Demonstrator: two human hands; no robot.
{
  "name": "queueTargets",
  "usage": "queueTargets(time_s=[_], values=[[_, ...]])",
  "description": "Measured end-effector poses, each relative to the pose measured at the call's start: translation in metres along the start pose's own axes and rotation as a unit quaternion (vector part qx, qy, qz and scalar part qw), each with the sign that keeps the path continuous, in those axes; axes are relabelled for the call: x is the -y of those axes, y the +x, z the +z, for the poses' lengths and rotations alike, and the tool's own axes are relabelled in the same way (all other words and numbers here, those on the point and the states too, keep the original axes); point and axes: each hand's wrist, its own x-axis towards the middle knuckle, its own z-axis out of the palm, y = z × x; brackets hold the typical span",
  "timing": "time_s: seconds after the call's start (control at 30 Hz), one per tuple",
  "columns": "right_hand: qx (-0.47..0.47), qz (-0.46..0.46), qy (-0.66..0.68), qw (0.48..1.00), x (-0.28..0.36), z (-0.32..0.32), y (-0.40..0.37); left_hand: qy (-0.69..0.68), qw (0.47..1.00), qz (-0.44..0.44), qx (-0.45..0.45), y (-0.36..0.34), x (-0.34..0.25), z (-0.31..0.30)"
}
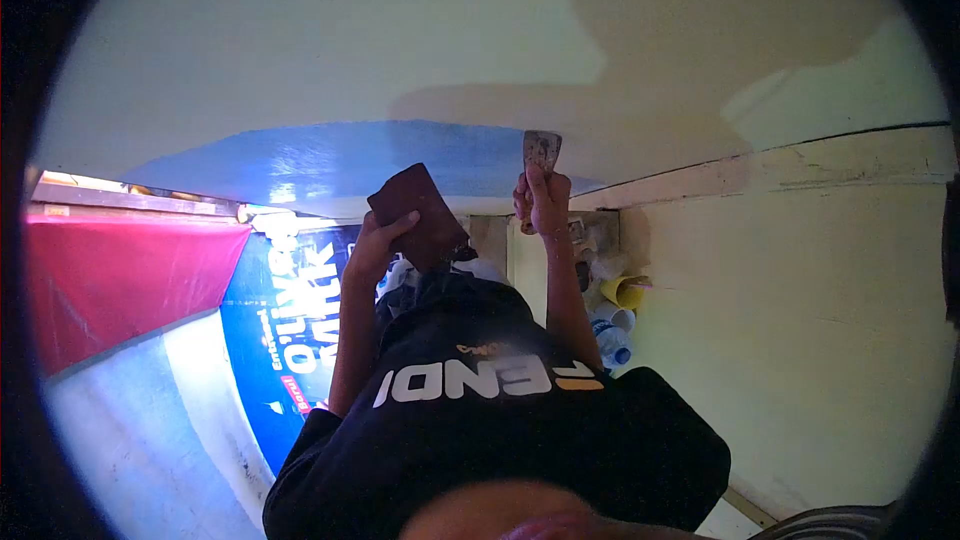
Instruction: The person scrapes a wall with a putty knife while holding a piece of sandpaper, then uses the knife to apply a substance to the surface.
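Note:
My left hand (372,252) is closed on the edge of a flat, dark reddish-brown rectangular board (420,215), thumb across its face. In my right hand (545,202) a putty knife (542,150) is gripped by its handle, with its worn, smeared blade pointing up. The blade overlaps the right end of a glossy blue patch (360,155) along the lower part of the pale wall (330,30). Both hands are held in front of my body, the board to the left of the knife.
A red sheet (130,260) and a blue printed banner (290,320) hang at the left. On the right, a yellow cup (625,291) and a plastic bottle (611,345) stand below my right arm, beside a pale panel (790,310). A shadow covers the wall's upper right.

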Motion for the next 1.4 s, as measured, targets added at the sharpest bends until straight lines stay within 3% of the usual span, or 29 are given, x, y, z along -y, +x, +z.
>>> queueTargets(time_s=[0.1, 0.3, 0.4, 0.5, 0.6, 0.7, 0.73, 0.8, 0.83, 0.9, 0.97, 1.03, 1.07, 1.17, 1.2, 1.23, 1.3, 1.4], values=[[-0.015, 0.041, 0.003, 0.999, -0.009, -0.004, -0.001, -0.010, 0.999, 0.034, 0.008, -0.003, 0.002, -0.001], [-0.026, 0.012, 0.048, 0.998, -0.018, 0.007, -0.001, -0.020, 1.000, 0.013, 0.018, -0.006, 0.003, -0.006], [-0.049, 0.055, 0.045, 0.996, -0.014, 0.005, -0.007, -0.030, 0.999, 0.026, -0.005, -0.010, -0.002, -0.003], [0.001, 0.019, 0.032, 0.999, -0.009, 0.006, -0.001, -0.029, 0.999, 0.020, -0.019, -0.007, 0.003, -0.008], [-0.007, 0.070, 0.049, 0.996, -0.019, 0.016, -0.002, -0.083, 0.996, -0.005, -0.020, -0.002, 0.004, -0.009], [0.080, 0.195, -0.154, 0.965, -0.040, 0.023, -0.014, -0.125, 0.989, 0.021, -0.073, -0.001, -0.002, -0.011], [0.115, 0.198, -0.183, 0.956, -0.044, 0.022, -0.022, -0.107, 0.982, 0.057, -0.142, -0.007, -0.014, -0.005], [0.151, 0.212, -0.194, 0.946, -0.052, 0.021, -0.040, -0.074, 0.948, 0.126, -0.284, -0.023, -0.038, 0.000], [0.149, 0.225, -0.176, 0.947, -0.055, 0.020, -0.049, -0.062, 0.909, 0.202, -0.360, -0.024, -0.046, -0.005], [0.142, 0.244, -0.157, 0.946, -0.062, 0.015, -0.058, -0.006, 0.828, 0.271, -0.492, -0.037, -0.069, -0.014], [0.127, 0.257, -0.152, 0.946, -0.069, 0.007, -0.063, -0.009, 0.762, 0.394, -0.514, -0.040, -0.084, -0.013], [0.128, 0.252, -0.193, 0.940, -0.059, 0.002, -0.060, 0.023, 0.690, 0.431, -0.581, -0.020, -0.088, -0.004], [0.130, 0.249, -0.213, 0.936, -0.054, 0.001, -0.058, 0.126, 0.680, 0.491, -0.530, 0.019, -0.046, -0.053], [0.138, 0.177, -0.234, 0.946, -0.046, -0.007, -0.044, 0.291, 0.729, 0.449, -0.427, 0.016, -0.055, 0.039], [0.150, 0.173, -0.291, 0.929, -0.027, -0.006, -0.039, 0.318, 0.777, 0.388, -0.379, 0.007, -0.052, 0.061], [0.152, 0.157, -0.268, 0.938, -0.012, -0.003, -0.037, 0.321, 0.772, 0.415, -0.358, 0.009, -0.039, 0.071], [0.158, 0.128, -0.221, 0.954, 0.016, 0.004, -0.036, 0.330, 0.823, 0.339, -0.313, 0.001, -0.022, 0.075], [0.210, 0.145, -0.118, 0.960, 0.045, 0.014, -0.033, 0.359, 0.828, 0.236, -0.361, 0.005, 0.006, 0.037]])
